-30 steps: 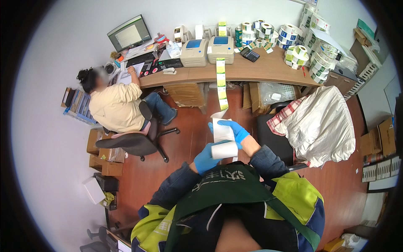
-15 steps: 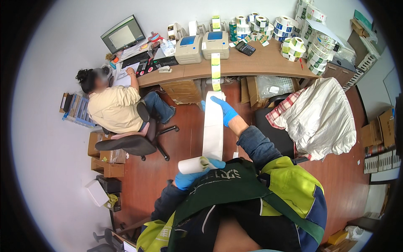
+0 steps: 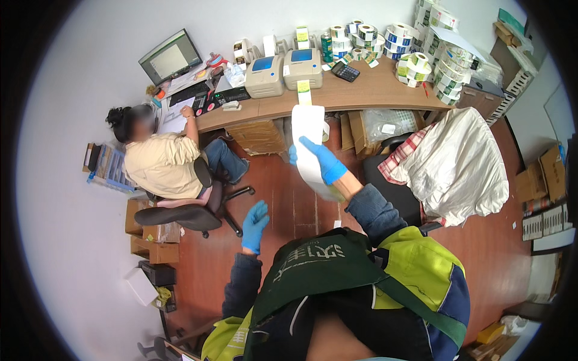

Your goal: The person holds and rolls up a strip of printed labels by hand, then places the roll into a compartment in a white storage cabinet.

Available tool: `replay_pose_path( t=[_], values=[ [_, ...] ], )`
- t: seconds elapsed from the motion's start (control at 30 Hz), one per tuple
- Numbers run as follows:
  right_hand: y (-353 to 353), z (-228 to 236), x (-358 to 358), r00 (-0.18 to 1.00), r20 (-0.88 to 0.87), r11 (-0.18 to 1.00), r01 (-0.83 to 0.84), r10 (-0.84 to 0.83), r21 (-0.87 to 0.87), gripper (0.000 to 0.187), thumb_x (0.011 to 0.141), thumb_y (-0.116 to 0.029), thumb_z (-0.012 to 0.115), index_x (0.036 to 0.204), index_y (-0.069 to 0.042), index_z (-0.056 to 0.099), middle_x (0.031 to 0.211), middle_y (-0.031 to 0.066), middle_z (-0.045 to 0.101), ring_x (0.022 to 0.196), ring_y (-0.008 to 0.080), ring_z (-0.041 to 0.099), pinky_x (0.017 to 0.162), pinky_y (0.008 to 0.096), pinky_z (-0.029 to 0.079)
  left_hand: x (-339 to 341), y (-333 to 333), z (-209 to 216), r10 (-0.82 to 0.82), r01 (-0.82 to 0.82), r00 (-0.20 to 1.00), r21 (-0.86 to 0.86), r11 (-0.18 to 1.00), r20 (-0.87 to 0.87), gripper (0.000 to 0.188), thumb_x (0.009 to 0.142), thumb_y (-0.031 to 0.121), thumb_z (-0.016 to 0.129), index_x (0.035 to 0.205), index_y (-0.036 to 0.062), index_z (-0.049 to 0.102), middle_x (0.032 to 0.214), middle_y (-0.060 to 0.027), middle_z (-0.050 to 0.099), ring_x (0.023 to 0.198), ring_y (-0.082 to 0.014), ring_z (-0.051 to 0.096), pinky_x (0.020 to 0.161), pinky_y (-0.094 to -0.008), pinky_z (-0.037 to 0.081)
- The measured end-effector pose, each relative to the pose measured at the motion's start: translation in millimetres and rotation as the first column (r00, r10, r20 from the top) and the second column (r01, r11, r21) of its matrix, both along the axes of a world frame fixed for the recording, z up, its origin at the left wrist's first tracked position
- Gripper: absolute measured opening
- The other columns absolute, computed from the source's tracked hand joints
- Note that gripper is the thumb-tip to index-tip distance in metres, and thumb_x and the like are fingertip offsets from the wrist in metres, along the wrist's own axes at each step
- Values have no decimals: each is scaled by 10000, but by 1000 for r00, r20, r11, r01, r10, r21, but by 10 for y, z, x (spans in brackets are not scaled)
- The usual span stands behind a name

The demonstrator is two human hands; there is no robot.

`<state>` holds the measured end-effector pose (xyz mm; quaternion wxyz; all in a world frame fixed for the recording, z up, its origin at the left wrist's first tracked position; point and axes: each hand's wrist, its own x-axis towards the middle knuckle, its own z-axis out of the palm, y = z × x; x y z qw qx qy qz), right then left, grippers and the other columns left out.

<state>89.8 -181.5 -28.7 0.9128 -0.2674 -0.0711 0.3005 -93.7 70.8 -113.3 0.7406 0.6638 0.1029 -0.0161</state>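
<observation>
My right hand [image 3: 322,160], in a blue glove, is shut around a label strip [image 3: 309,125] with its white backing side up. The strip's lower end curls down beside my right wrist, blurred. Beyond the hand it reaches toward a beige label printer [image 3: 303,67], where a short yellow-green printed length [image 3: 304,91] hangs from the front. A round white and green piece, partly hidden, shows just behind the strip. My left hand [image 3: 256,227], also blue-gloved, is raised over the floor to the left, open and holding nothing, its fingers slightly bent.
A second label printer [image 3: 264,76] stands beside the first on the curved desk [image 3: 367,90]. Several label rolls [image 3: 415,69] are stacked at the right, near a calculator [image 3: 346,71]. A seated person [image 3: 162,159] is at the left. A chair with a white cover [image 3: 460,171] stands at the right.
My left hand has let go of the white roll and moved left and up. The strip no longer stretches down to my apron; its end now curls by my right hand.
</observation>
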Motion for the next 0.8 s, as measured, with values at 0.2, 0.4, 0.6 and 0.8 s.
replay_pose_path(
  t=[0.2, 0.4, 0.6, 0.8],
  values=[
    [5, -66, -467, 987, 69, 977, -131, 145, -167, 337, 968, -284, 578, 1134, 10, 560, 935, 127, 642, 811, 199, 621, 722, 325, 523, 507, -778, 1475, -181, -200, 813, 557, 806, 554, 494, 850, -7, 637, 1326, 78, 539, 1357, -121, 529, 1265, -263, 497, 1054, -374, 402],
    [-77, 135, -984, 935, 137, 881, -250, 328, -400, 441, 974, -399, 550, 1164, -1, 572, 988, 114, 674, 870, 197, 657, 805, 309, 524, 902, -943, 1531, -368, -248, 713, 706, 664, 596, 407, 821, 87, 677, 1224, 100, 622, 1238, -118, 599, 1187, -312, 536, 1055, -419, 384],
    [-151, 160, -1172, 884, 172, 869, -363, 435, -336, 396, 996, -371, 515, 1096, -3, 616, 987, 117, 680, 889, 186, 651, 849, 310, 508, 915, -909, 1433, -255, 74, 906, 467, 881, 338, 227, 875, 100, 646, 1090, 50, 703, 1043, -107, 691, 931, -233, 664, 866, -324, 512],
    [-195, 119, -1076, 851, 258, 880, -394, 458, -263, 359, 1008, -329, 498, 1114, -8, 618, 998, 100, 681, 904, 175, 644, 844, 308, 510, 924, -740, 1766, -488, 532, 844, -236, 813, 221, 739, 850, 429, 680, 1397, -6, 439, 1308, -186, 568, 1164, -268, 586, 990, -379, 476]
  ],
)
